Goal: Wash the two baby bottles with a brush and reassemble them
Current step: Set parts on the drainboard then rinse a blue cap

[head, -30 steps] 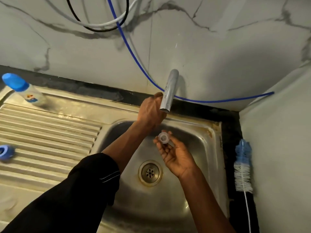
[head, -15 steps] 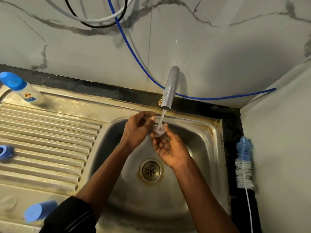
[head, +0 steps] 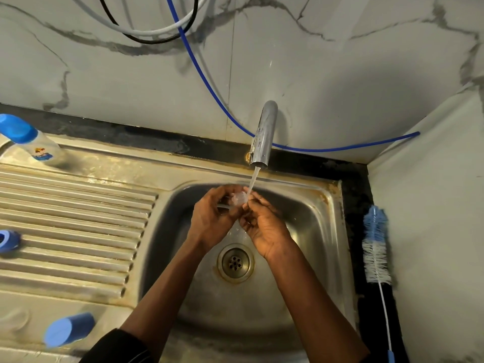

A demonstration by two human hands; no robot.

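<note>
Steel sink point(head: 318, 231); left hand point(head: 212, 220) and right hand point(head: 265, 227) pinch clear bottle part point(head: 239, 199) under running tap point(head: 263, 134).

The wall point(head: 340, 74) is white with grey veins, the hose point(head: 209, 85) blue, the brush point(head: 375, 247) blue and white.

A black surface point(head: 357, 176) runs along the marble wall and down the right side, with a stainless steel sink unit point(head: 331, 197) set into it. The unit's ribbed drainboard point(head: 78, 205) lies left of the basin. At the drainboard's far left corner stands a clear bottle point(head: 43, 150) with a blue top and a printed label. A blue ring point(head: 7, 241) sits on the ribs at the left edge. Nearer, on the flat part, a blue cap point(head: 69, 328) lies on its side. A bottle brush point(head: 375, 247) lies on the black strip right of the basin, just beside the side wall, with blue and white bristles at the far end and a thin handle pointing near.
</note>
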